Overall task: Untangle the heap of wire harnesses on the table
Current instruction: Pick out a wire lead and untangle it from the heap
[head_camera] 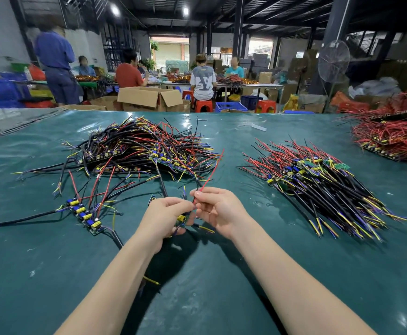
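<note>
head view: with the left hand (166, 213) curled round one small harness (181, 220) and the right hand (218, 209) pinching a red wire (211, 170) just above it, keep both grips light and draw the wire slowly clear, never yanking. watch for snags toward the tangled heap (139, 151) lying beyond on the counter (197, 298), then lay the freed piece with the combed pile (318, 182) at right.

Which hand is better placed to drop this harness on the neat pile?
Probably the right hand: the neat pile lies on its side, and it pinches the red wire; the left hand grips the board.
</note>
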`<state>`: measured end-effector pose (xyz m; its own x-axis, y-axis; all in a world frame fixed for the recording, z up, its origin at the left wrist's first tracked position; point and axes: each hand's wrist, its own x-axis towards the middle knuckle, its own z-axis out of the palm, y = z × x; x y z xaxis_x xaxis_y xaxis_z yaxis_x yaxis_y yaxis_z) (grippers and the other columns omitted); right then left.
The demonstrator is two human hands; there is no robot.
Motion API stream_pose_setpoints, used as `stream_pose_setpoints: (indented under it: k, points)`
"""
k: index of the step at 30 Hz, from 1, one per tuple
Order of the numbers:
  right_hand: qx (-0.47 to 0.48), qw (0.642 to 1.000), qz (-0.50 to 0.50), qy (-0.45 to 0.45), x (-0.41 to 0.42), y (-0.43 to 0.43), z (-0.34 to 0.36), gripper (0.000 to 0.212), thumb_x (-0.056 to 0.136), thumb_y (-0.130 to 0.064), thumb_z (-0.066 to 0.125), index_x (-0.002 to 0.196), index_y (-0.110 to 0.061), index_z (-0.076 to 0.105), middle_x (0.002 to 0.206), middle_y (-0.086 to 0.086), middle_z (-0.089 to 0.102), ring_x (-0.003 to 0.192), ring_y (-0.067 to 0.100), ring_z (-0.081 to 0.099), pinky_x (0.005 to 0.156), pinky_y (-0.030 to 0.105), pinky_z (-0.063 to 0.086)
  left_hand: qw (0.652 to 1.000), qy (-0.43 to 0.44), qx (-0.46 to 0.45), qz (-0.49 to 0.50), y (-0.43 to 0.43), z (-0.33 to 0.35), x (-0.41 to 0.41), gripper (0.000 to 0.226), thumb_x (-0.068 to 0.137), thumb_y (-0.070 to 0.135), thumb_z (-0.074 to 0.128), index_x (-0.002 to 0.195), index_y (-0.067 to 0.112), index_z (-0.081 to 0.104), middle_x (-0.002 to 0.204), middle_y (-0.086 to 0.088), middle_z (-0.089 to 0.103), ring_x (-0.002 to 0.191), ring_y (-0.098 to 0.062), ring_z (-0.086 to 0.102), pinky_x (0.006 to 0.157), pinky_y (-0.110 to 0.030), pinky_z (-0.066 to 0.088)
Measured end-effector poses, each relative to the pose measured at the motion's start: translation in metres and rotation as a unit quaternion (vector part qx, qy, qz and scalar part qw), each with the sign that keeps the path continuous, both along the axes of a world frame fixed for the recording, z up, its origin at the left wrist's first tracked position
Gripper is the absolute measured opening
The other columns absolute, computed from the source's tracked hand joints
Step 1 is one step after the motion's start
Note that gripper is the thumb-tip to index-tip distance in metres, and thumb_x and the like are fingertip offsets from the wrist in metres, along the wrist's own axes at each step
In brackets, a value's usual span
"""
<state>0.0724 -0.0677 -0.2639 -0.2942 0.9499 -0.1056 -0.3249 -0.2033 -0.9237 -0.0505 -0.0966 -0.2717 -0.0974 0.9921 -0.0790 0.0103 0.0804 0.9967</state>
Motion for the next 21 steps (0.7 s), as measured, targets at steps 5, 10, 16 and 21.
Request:
stream_pose_setpoints:
  k: [5,10,16,21]
  points:
    - [0.074,0.996,0.009,-0.052,-0.0017,-0.0014,-0.0003,0.020,0.087,0.008,0.053,0.071,-0.003,0.059,0.055,0.003,0.056,0.042,0.003,0.053,0.048,0.016,0.050,0.995,0.090,0.023,0.025,0.0013,0.0016,0.0011,0.027,0.078,0.009,0.056,0.053,0.016,0.050,0.043,0.004,0.049,0.040,-0.009,0.043,0.033,-0.014,0.028]
    - [0.103,0.993,0.025,-0.060,0.0004,-0.0021,0.0041,0.021,0.086,0.011,0.050,0.071,-0.003,0.054,0.048,-0.002,0.061,0.044,0.005,0.058,0.051,0.019,0.054,0.982,0.158,0.100,0.032,-0.0007,0.0007,0.0017,0.026,0.080,0.005,0.049,0.057,0.013,0.044,0.045,0.006,0.052,0.040,-0.008,0.050,0.037,-0.015,0.035]
    - [0.093,0.994,-0.007,-0.050,-0.0009,-0.0034,0.0037,0.024,0.082,0.014,0.050,0.067,-0.005,0.054,0.044,-0.001,0.058,0.039,0.007,0.055,0.045,0.019,0.051,0.990,0.110,0.090,-0.017,-0.0010,0.0018,0.0017,0.027,0.083,-0.002,0.041,0.059,0.011,0.039,0.043,0.003,0.046,0.032,-0.009,0.032,0.033,-0.015,0.027]
    - [0.069,0.997,0.019,0.006,0.0048,-0.0016,0.0066,0.024,0.084,0.013,0.048,0.070,-0.003,0.058,0.046,0.001,0.059,0.040,0.007,0.056,0.045,0.020,0.052,0.996,0.058,0.057,-0.048,0.0005,0.0032,-0.0030,0.031,0.085,0.000,0.042,0.058,0.014,0.039,0.039,0.005,0.037,0.031,-0.007,0.021,0.035,-0.010,0.016]
